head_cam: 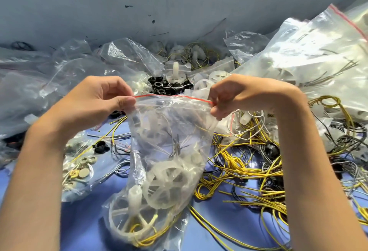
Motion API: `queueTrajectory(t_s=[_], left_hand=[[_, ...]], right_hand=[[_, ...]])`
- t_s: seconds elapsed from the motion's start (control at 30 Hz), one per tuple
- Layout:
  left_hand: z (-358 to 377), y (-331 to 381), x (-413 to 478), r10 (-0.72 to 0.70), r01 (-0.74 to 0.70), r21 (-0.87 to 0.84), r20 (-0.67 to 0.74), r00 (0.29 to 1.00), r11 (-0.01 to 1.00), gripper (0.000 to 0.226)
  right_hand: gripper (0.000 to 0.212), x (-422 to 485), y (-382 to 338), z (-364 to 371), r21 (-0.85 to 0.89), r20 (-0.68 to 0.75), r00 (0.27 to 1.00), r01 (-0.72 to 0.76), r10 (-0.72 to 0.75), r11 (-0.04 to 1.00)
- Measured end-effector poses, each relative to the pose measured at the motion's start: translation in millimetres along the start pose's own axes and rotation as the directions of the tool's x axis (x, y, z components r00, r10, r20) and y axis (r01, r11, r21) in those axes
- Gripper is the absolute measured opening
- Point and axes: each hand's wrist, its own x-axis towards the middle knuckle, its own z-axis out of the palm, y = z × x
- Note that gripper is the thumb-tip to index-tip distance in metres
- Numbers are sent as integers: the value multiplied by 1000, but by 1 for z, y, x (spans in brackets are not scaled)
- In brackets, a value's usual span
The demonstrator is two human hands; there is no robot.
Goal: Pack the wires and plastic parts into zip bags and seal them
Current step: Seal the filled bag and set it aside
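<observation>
A clear zip bag (pixel 169 141) with a red line along its mouth hangs in the middle of the view. It holds white plastic wheel parts (pixel 165 183) and some yellow-green wire at the bottom. My left hand (pixel 103 99) pinches the left end of the zip strip. My right hand (pixel 235 97) pinches the right end, so the mouth is stretched level between them. The bag's lower end rests on the blue table (pixel 229 220).
Loose yellow-green and black wires (pixel 249 169) cover the table at the right. A large filled bag (pixel 310 55) rises at the back right. More bags lie at the left, one with small round parts (pixel 81 173). Black rings (pixel 165 86) and white wheels sit behind the hands.
</observation>
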Motion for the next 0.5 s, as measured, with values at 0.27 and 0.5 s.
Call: queueTrajectory(t_s=[0.27,0.5], left_hand=[[-2,-1,1,47,-47,-2,-8,999,999,17],[2,-2,1,-15,15,3,42,999,1000,21]], right_hand=[[10,3,11,-1,153,-36,997,-61,67,986],[12,-3,19,-5,130,18,987,-159,159,979]])
